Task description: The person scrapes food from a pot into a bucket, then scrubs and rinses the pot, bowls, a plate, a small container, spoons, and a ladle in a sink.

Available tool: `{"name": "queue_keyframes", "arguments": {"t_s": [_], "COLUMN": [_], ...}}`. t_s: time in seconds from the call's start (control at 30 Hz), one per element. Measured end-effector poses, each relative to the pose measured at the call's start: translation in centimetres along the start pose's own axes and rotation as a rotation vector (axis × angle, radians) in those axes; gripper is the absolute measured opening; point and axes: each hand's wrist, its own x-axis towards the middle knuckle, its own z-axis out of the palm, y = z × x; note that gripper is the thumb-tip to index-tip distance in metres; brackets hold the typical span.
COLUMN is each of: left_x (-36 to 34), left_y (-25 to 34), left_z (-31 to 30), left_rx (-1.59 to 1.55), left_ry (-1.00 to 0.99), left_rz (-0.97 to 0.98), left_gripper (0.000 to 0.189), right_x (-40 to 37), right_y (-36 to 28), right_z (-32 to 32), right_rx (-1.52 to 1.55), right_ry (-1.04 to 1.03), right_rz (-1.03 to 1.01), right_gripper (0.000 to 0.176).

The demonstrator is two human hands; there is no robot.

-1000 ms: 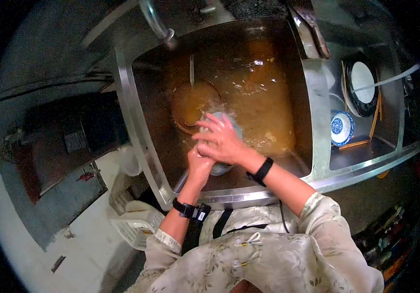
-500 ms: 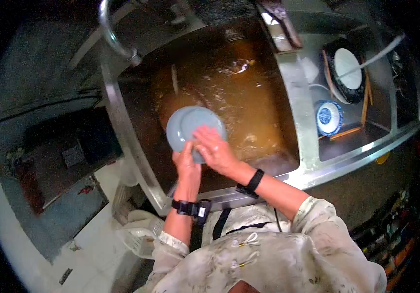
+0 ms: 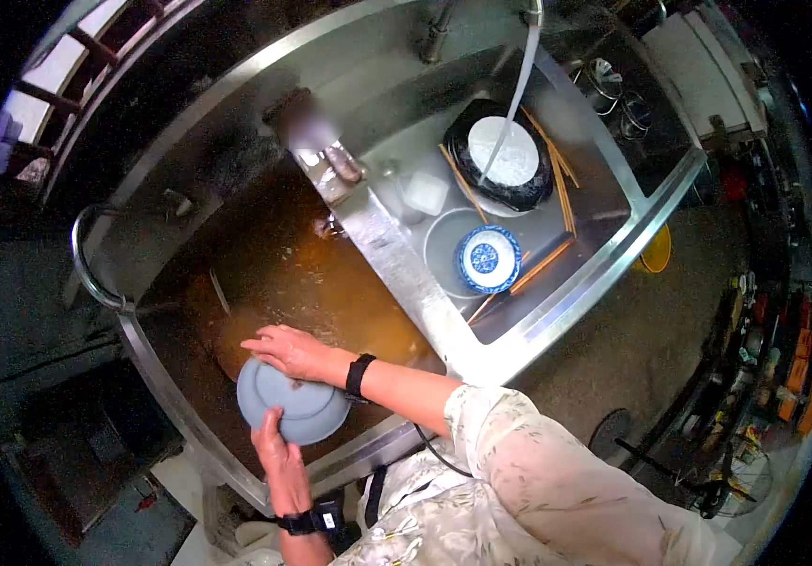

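A grey-blue plate (image 3: 298,407) is tilted over the near left part of a sink basin with brown water (image 3: 330,292). My left hand (image 3: 276,448) grips its lower left edge, the thumb lying on the plate's face and the other fingers hidden beneath. At the upper rim is my right hand (image 3: 291,351), its fingers extended and spread a little, touching the plate. Both wrists wear black straps. A long thin light object (image 3: 220,291) shows in the water beyond the plate.
The right basin holds a blue-and-white bowl (image 3: 489,258), a dark dish with a white round centre (image 3: 504,151), and several chopsticks (image 3: 543,266). Water pours onto that dish from a faucet (image 3: 534,13). A metal divider (image 3: 396,269) separates the basins. A yellow container (image 3: 656,249) is at right.
The view has swung right, bringing more of the right basin into sight. My right hand has moved from the plate's middle to its upper rim; my left hand still holds the plate.
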Motion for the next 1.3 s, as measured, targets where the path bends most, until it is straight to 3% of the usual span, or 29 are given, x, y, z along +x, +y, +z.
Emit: {"name": "queue_keyframes", "arguments": {"t_s": [0.03,0.07,0.13,0.17,0.2,0.27,0.3,0.33,0.37,0.4,0.47,0.5,0.6,0.63,0.7,0.8,0.87,0.93,1.0,1.07,1.1,1.13,1.17,1.27,1.3], "left_x": [-0.3,-1.4,-3.6,-4.1,-4.6,-6.0,-6.9,-7.2,-7.5,-8.0,-9.9,-10.3,-10.1,-10.4,-11.6,-13.6,-14.3,-14.3,-13.5,-12.1,-12.1,-12.4,-12.5,-11.7,-11.1], "left_y": [0.0,0.5,1.7,1.8,2.5,4.0,3.9,3.9,3.8,3.6,3.1,2.8,0.7,-0.2,-0.3,-0.2,-0.8,-1.6,-2.5,-3.7,-3.9,-3.9,-3.9,-5.1,-5.5], "left_z": [-0.7,-0.3,1.0,1.1,1.5,2.6,3.7,4.3,4.9,5.5,10.3,11.7,15.4,16.6,20.3,25.3,26.8,27.2,26.1,24.1,23.1,22.3,21.4,18.8,18.3], "left_rx": [-0.039,-0.042,0.014,0.063,0.062,0.754,0.834,0.830,1.035,1.242,1.287,1.290,1.465,1.461,1.492,1.442,1.363,1.119,1.079,1.056,1.061,1.125,1.183,1.145,1.144], "left_ry": [0.008,0.002,0.079,0.028,0.015,0.034,0.012,0.012,-0.172,-0.363,-0.676,-0.747,-0.896,-0.920,-0.988,-1.133,-1.217,-1.048,-0.994,-0.906,-0.899,-0.842,-0.780,-0.663,-0.639], "left_rz": [0.036,0.040,0.229,0.335,0.343,0.631,0.696,0.708,0.749,0.783,1.303,1.308,1.401,1.426,1.453,1.482,1.507,1.480,1.452,1.285,1.283,1.133,0.981,0.855,0.846], "left_gripper": [0.038,0.038,0.036,0.032,0.032,0.030,0.030,0.030,0.032,0.034,0.045,0.043,0.037,0.036,0.037,0.039,0.040,0.041,0.037,0.029,0.029,0.029,0.030,0.031,0.031], "right_x": [-0.8,-1.6,-3.6,-4.8,-6.0,-7.1,-7.4,-7.6,-8.3,-9.2,-11.2,-12.4,-16.3,-17.8,-19.9,-22.6,-24.0,-24.6,-24.6,-24.2,-23.6,-23.2,-23.3,-24.2,-24.4], "right_y": [1.0,1.0,1.3,0.7,2.1,0.1,-0.9,-1.9,-2.2,-2.5,-2.5,-2.6,-3.0,-3.5,-4.5,-4.7,-0.8,2.5,7.9,10.4,11.7,13.8,14.8,19.6,20.3], "right_z": [0.3,0.0,-2.1,-3.8,-3.4,-5.7,-7.2,-8.8,-10.1,-11.5,-14.0,-15.1,-18.9,-20.3,-23.6,-28.3,-30.0,-32.4,-34.1,-36.3,-37.4,-38.3,-39.4,-41.4,-41.4], "right_rx": [-0.071,-0.076,-0.240,-0.332,-0.266,-0.008,-0.013,0.186,0.389,0.389,0.433,0.431,0.639,0.639,0.895,0.989,1.034,1.126,1.195,1.135,1.130,1.125,1.130,1.036,1.017], "right_ry": [0.135,0.138,0.053,-0.071,-0.003,-0.073,-0.069,-0.148,-0.228,-0.220,-0.292,-0.285,0.112,0.125,0.243,0.377,0.462,0.619,0.713,0.827,0.900,0.972,0.935,0.822,0.869], "right_rz": [-0.040,-0.045,0.177,0.168,0.081,0.265,0.255,0.326,0.398,0.391,0.593,0.585,0.593,0.589,0.716,0.643,0.734,0.770,0.732,0.644,0.699,0.756,0.788,0.873,0.870], "right_gripper": [0.037,0.037,0.027,0.021,0.018,0.031,0.031,0.046,0.061,0.061,0.082,0.082,0.061,0.061,0.038,0.031,0.026,0.024,0.024,0.025,0.026,0.027,0.028,0.031,0.031]}}
